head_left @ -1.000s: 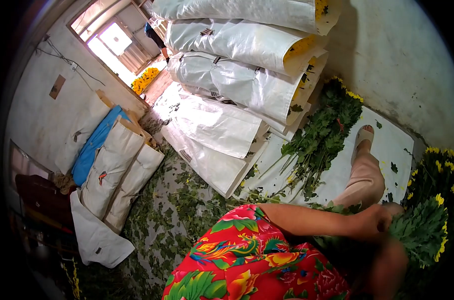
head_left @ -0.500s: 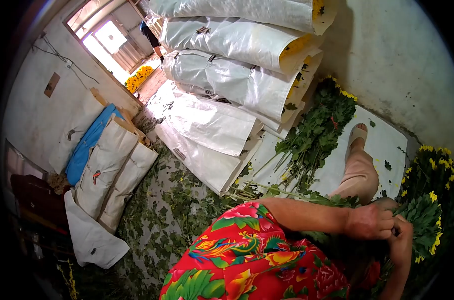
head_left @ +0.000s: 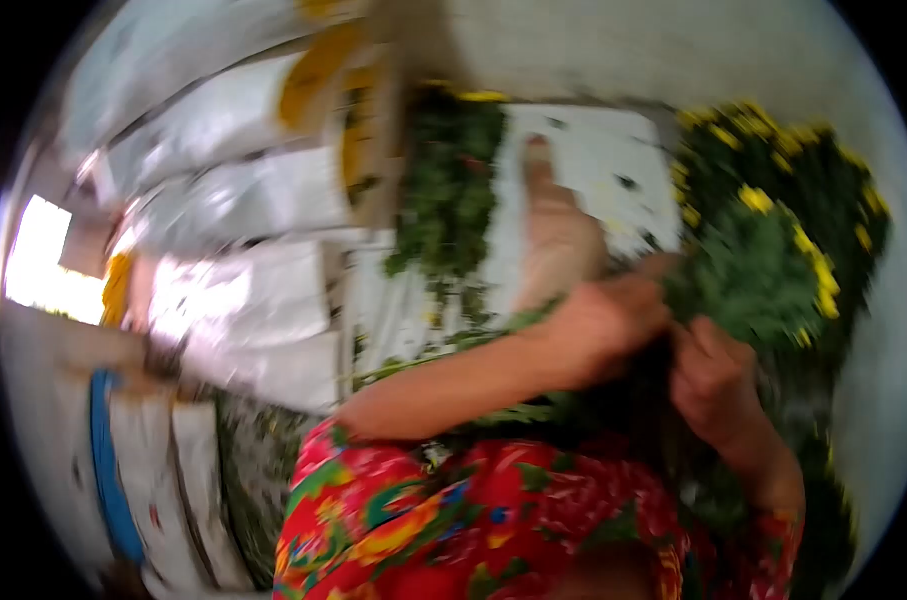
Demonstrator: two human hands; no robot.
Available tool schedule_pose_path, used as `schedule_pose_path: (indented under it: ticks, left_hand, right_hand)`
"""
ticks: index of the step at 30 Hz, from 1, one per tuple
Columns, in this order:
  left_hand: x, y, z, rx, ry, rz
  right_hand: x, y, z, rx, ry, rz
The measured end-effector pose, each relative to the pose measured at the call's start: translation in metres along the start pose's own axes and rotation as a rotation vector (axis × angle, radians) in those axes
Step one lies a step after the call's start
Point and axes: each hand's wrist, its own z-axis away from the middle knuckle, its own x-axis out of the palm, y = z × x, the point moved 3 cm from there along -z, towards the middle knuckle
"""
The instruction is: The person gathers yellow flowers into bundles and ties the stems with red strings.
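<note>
A bunch of yellow chrysanthemums with dense green leaves lies across my lap, its flower heads pointing right. Close to its stem side, my left hand is closed, the fingers curled. My right hand faces it from the right, also closed with the fingertips pinched together. The two hands are a little apart, and blur hides whatever their fingers hold. Dark stems and leaves show beneath them, above my red floral clothing.
Another leafy bunch lies on a white sheet beside my foot. More yellow chrysanthemums stand by the wall at right. White wrapped flower bundles are stacked at left. Fallen leaves cover the floor.
My view has swung right, so hands and bunch appear nearer the middle. The hands were almost touching and are now slightly apart, still closed.
</note>
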Motion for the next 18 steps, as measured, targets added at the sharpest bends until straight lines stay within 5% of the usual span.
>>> schedule_pose_path:
  ticks: [2, 7, 13, 18]
  left_hand:
    - [0.005, -0.009, 0.005, -0.187, -0.134, -0.181]
    - [0.006, -0.026, 0.01, -0.357, -0.08, 0.086]
    - [-0.026, -0.008, 0.029, -0.603, -0.095, 0.4]
    - [0.011, 0.023, 0.053, -0.509, -0.385, -0.2]
  right_hand:
    - [-0.001, 0.004, 0.012, 0.019, -0.083, -0.012]
    - [0.028, 0.016, 0.042, 0.126, -0.05, 0.046]
    - [0.021, 0.016, 0.077, 0.204, 0.195, -0.245]
    - [0.041, 0.021, 0.094, 0.358, 0.199, -0.388]
